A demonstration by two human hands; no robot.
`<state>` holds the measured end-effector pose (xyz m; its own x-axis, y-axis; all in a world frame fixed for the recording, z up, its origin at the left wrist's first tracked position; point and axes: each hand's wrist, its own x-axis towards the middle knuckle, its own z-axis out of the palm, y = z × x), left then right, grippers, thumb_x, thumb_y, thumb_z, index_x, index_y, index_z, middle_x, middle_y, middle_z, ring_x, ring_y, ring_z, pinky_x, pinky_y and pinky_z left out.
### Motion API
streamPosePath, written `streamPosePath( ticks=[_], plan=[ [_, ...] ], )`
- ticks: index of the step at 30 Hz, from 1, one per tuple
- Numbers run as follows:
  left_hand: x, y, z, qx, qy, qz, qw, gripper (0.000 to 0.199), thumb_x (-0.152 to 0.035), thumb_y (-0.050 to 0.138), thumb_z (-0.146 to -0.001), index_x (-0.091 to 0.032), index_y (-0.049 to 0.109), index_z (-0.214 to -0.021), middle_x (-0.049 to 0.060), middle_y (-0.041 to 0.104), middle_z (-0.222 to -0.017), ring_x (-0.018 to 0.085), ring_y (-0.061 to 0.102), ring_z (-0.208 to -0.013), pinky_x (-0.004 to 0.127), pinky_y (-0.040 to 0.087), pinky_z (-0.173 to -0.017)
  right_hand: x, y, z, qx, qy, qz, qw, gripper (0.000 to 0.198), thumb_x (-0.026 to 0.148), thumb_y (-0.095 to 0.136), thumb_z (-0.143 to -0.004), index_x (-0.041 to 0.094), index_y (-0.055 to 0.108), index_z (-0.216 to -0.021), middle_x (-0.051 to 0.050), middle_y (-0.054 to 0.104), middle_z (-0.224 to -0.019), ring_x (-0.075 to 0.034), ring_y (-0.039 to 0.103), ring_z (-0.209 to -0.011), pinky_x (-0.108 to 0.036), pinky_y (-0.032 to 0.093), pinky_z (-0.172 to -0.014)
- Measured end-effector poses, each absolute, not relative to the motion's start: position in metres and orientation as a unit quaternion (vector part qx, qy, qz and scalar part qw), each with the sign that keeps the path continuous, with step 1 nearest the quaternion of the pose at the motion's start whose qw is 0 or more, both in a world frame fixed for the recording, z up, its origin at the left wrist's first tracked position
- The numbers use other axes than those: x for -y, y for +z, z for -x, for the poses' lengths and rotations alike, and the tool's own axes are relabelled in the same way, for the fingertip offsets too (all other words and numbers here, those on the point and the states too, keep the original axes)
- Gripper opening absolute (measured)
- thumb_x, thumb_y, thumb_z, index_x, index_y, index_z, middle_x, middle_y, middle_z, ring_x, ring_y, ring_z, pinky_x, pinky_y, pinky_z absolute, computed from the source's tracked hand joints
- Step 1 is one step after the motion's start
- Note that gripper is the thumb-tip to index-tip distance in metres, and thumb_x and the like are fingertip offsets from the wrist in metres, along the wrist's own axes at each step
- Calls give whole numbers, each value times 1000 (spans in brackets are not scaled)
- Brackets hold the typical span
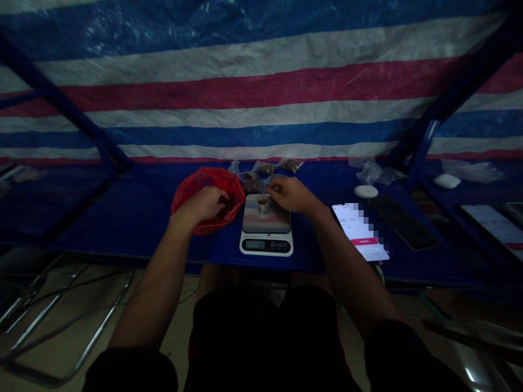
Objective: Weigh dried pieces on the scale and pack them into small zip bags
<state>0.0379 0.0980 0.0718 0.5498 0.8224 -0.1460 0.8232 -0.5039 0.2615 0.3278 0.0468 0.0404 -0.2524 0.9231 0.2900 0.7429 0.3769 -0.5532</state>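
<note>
My left hand point(207, 204) reaches into a red plastic bag point(192, 188), its fingers bent down at the dark brown contents; what they pinch is hidden. A kitchen scale point(266, 226) with a lit display stands right of the bag. On its plate sits a small metal cup point(263, 204) with brown bits in it. Beside the cup, at the scale's far right corner, my right hand point(291, 194) has its fingers curled together; whether something small is between them is unclear. Close to those fingertips lies a clear zip bag point(254, 187) of brown pieces.
More filled clear bags point(291, 164) lie along the back of the blue table point(134, 212). To the right are a lit phone point(357, 231), a dark phone point(402, 220), a white oval case point(366, 191) and crumpled clear plastic point(371, 171). A striped tarp point(261, 81) hangs behind.
</note>
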Motion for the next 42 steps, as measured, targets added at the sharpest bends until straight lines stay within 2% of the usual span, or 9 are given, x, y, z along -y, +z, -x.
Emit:
streamPosePath(
  ticks=[3, 9, 15, 21, 25, 33, 38, 42],
  plan=[
    [-101, 60, -35, -436, 2, -886, 156, 30, -19, 65, -84, -23, 80, -109, 8, 84, -113, 24, 78, -101, 27, 60, -85, -47, 41, -327, 775, 161, 536, 294, 19, 25, 60, -99, 17, 74, -90, -9, 79, -88, -20, 67, -75, -29, 41, -66],
    [-99, 59, -36, -435, 9, -881, 183, 27, -20, 64, -84, -20, 78, -107, 9, 83, -107, 23, 78, -96, 29, 59, -84, -47, 39, -327, 777, 153, 537, 291, 18, 24, 61, -99, 17, 74, -88, -9, 78, -88, -20, 67, -76, -30, 40, -67],
    [-98, 59, -41, -382, 24, -908, 168, 36, -13, 63, -78, -19, 77, -111, 11, 81, -118, 24, 76, -103, 31, 58, -94, -48, 38, -328, 779, 155, 535, 287, 20, 25, 60, -99, 17, 75, -89, -9, 78, -89, -19, 66, -75, -30, 39, -67],
    [-98, 59, -46, -370, 11, -911, 184, 26, -25, 66, -88, -18, 79, -110, 10, 81, -115, 24, 75, -102, 32, 57, -93, -47, 39, -327, 783, 147, 533, 285, 22, 25, 58, -99, 16, 76, -89, -10, 78, -90, -20, 65, -74, -30, 39, -68],
    [-96, 62, -47, -403, -6, -899, 170, 23, -22, 63, -91, -20, 81, -107, 7, 82, -113, 21, 76, -100, 28, 56, -90, -47, 40, -327, 779, 154, 536, 286, 21, 24, 58, -98, 16, 75, -90, -9, 78, -89, -20, 66, -75, -30, 39, -68],
    [-92, 66, -48, -385, -51, -911, 140, 46, -12, 60, -82, -18, 77, -125, 11, 77, -128, 24, 73, -111, 30, 55, -98, -46, 41, -327, 778, 157, 539, 282, 20, 23, 59, -99, 16, 74, -88, -9, 78, -89, -19, 65, -74, -29, 38, -67],
    [-95, 61, -47, -368, -49, -915, 155, 35, -20, 65, -85, -20, 79, -116, 10, 78, -119, 22, 73, -101, 30, 56, -92, -46, 41, -327, 778, 156, 537, 286, 19, 23, 60, -99, 16, 74, -89, -9, 78, -88, -19, 65, -74, -30, 38, -68],
    [-96, 62, -46, -392, -28, -902, 178, 29, -19, 64, -88, -21, 81, -111, 7, 81, -114, 21, 74, -98, 30, 56, -90, -47, 40, -327, 778, 156, 535, 290, 20, 23, 59, -99, 16, 75, -89, -10, 78, -89, -19, 66, -75, -30, 39, -68]
  ],
)
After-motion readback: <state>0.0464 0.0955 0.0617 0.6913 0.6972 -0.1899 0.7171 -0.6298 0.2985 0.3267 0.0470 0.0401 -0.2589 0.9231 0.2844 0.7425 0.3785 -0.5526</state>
